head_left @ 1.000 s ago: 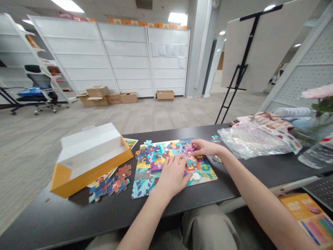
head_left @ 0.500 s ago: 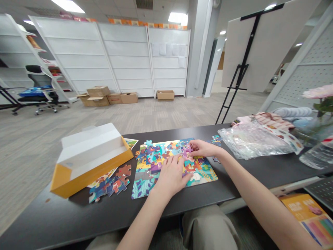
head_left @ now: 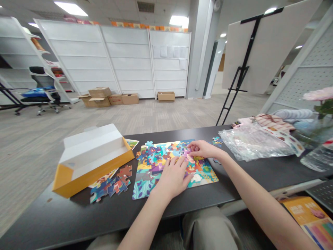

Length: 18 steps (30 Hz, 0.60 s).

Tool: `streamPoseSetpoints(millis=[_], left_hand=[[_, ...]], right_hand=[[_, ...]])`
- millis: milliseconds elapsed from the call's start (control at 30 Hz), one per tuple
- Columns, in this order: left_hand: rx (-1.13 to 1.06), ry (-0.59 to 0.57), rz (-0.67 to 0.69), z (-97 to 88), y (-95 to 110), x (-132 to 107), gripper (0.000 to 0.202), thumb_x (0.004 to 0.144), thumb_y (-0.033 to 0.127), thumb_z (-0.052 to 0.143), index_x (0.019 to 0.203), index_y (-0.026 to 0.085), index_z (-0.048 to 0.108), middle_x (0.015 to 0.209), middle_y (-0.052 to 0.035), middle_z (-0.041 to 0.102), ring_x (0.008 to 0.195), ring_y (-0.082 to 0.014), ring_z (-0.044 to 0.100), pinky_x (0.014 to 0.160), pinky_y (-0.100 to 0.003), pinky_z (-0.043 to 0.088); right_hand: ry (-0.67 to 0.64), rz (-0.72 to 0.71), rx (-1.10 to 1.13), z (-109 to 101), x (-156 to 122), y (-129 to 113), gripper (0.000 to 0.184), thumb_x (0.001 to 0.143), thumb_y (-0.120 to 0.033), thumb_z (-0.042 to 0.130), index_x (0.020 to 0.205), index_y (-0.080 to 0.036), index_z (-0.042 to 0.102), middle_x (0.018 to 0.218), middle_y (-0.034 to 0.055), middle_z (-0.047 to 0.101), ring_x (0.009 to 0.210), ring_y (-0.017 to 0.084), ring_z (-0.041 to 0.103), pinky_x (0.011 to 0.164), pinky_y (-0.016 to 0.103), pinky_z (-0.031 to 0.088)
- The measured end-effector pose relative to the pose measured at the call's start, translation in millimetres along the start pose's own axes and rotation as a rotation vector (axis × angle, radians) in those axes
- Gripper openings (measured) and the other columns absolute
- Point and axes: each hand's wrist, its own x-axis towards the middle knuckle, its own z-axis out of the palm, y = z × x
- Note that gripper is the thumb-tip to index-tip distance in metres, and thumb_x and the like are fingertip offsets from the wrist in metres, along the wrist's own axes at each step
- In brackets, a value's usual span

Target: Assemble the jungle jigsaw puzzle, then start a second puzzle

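A colourful jigsaw puzzle (head_left: 146,187) lies flat on the dark table, with pieces joined and some loose ones resting over its upper left part. My left hand (head_left: 173,176) rests palm down on its middle, fingers stretched out and holding nothing. At the upper right of the puzzle, my right hand (head_left: 203,149) has its thumb and fingertips closed on a purple puzzle piece (head_left: 185,152), partly hidden by the fingers. A light blue piece (head_left: 149,143) sits at the top edge. Left of the puzzle is a pile of loose pieces (head_left: 111,185).
An open yellow and white box (head_left: 93,173) stands at the table's left. More pieces (head_left: 216,140) lie right of the puzzle, near a clear plastic bag (head_left: 260,142). A glass vase (head_left: 318,152) with a pink flower is at far right. Beyond stands an easel (head_left: 240,74).
The view has tilted up very slightly. My right fingertips have shifted a little at the purple piece; my left hand stays flat on the puzzle.
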Motion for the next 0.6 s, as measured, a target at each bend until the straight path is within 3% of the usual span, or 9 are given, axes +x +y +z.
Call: streamPoseSetpoints(millis=[233,600], left_hand=[[0.016,0.026,0.024,1.1,0,-1,0.046,0.100,0.049,0.043,0.138,0.025,0.052,0.142,-0.0078,0.057,0.131,-0.0303,0.047,0.111,-0.051,0.036],[0.061,0.028,0.032,6.2,-2,-2,0.047,0.102,0.048,0.040,0.140,0.023,0.051,0.147,-0.0094,0.052,0.133,-0.0313,0.045,0.112,-0.052,0.035]], right_hand=[[0.007,0.012,-0.098,2,-1,-7,0.041,0.080,-0.041,0.069,0.112,-0.014,0.072,0.086,0.0069,0.073,0.073,0.019,0.063,0.067,0.027,0.046],[-0.019,-0.081,-0.256,-1,-7,-22,0.032,0.084,-0.036,0.064,0.106,-0.017,0.077,0.078,0.0044,0.069,0.068,0.017,0.055,0.064,0.026,0.039]])
